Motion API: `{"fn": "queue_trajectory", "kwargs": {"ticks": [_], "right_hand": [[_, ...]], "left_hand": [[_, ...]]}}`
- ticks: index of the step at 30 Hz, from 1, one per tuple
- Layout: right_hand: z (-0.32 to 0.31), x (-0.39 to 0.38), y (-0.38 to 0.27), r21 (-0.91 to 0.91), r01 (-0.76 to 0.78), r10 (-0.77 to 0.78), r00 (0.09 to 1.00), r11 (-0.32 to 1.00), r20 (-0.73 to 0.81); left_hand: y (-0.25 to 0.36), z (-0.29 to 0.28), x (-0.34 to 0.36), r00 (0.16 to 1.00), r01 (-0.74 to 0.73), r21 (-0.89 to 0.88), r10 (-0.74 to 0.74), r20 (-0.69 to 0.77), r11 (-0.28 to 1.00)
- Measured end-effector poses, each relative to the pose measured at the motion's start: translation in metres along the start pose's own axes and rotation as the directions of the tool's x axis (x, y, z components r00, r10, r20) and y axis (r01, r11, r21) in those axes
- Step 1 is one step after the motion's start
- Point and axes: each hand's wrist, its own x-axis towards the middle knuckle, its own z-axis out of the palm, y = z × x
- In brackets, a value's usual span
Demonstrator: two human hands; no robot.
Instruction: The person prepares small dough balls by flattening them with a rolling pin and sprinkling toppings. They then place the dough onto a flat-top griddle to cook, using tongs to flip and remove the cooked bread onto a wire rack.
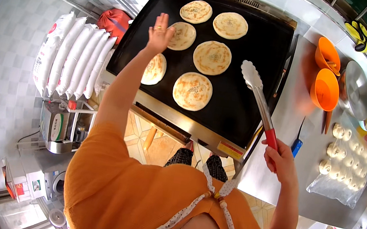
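Note:
Several round browned flatbreads (212, 58) lie spaced apart on a large black griddle (236, 108). My left hand (160, 33) is stretched out over the griddle's left side, fingers extended, beside a flatbread (183, 36) whose left edge it overlaps in view. My left forearm partly hides the lower left flatbread (154, 69). In my right hand (279, 159) are metal tongs (261, 100), held by their red handle. Their scalloped head points up and left over the right part of the griddle, apart from every flatbread.
Right of the griddle, a steel counter (266, 193) bears orange bowls (325, 89), a steel basin (355, 90), a blue-handled knife (296, 148) and several dough balls (348, 160) on plastic. White sacks (71, 57) stand at left. A griddle drawer (158, 122) sticks out at the front.

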Motion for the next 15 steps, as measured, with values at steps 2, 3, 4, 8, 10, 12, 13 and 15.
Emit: {"fn": "queue_trajectory", "kwargs": {"ticks": [2, 3, 4, 8, 10, 12, 13, 15], "right_hand": [[-0.006, 0.003, -0.003, -0.049, -0.047, 0.048, 0.999, 0.998, 0.02], [-0.011, 0.005, -0.004, -0.063, -0.078, 0.08, 0.996, 0.995, 0.04], [-0.016, 0.01, -0.007, -0.078, -0.104, 0.109, 0.992, 0.992, 0.063], [-0.024, 0.032, -0.017, -0.151, -0.171, 0.189, 0.975, 0.974, 0.117], [-0.023, 0.046, -0.019, -0.1, -0.172, 0.189, 0.963, 0.98, 0.193], [-0.02, 0.056, -0.022, -0.071, -0.196, 0.208, 0.952, 0.978, 0.225], [-0.016, 0.063, -0.022, -0.035, -0.207, 0.209, 0.948, 0.978, 0.239], [-0.009, 0.079, -0.019, 0.052, -0.226, 0.206, 0.945, 0.973, 0.252]], "left_hand": [[-0.013, -0.024, -0.034, 0.998, -0.032, 0.104, 0.026, 0.053, 0.994], [-0.02, -0.03, -0.055, 0.995, 0.024, 0.164, -0.039, 0.088, 0.986], [-0.023, -0.032, -0.072, 0.983, 0.113, 0.205, -0.139, 0.12, 0.972], [-0.005, -0.023, -0.097, 0.998, 0.051, 0.125, -0.054, 0.018, 0.991], [0.002, -0.021, -0.09, 0.999, 0.046, 0.11, -0.046, -0.008, 0.993], [0.018, -0.037, -0.083, 0.993, 0.061, 0.155, -0.044, -0.112, 0.986], [0.02, -0.055, -0.089, 0.986, 0.08, 0.149, -0.056, -0.159, 0.986], [0.04, -0.099, -0.118, 0.971, 0.095, 0.134, -0.062, -0.231, 0.986]]}}
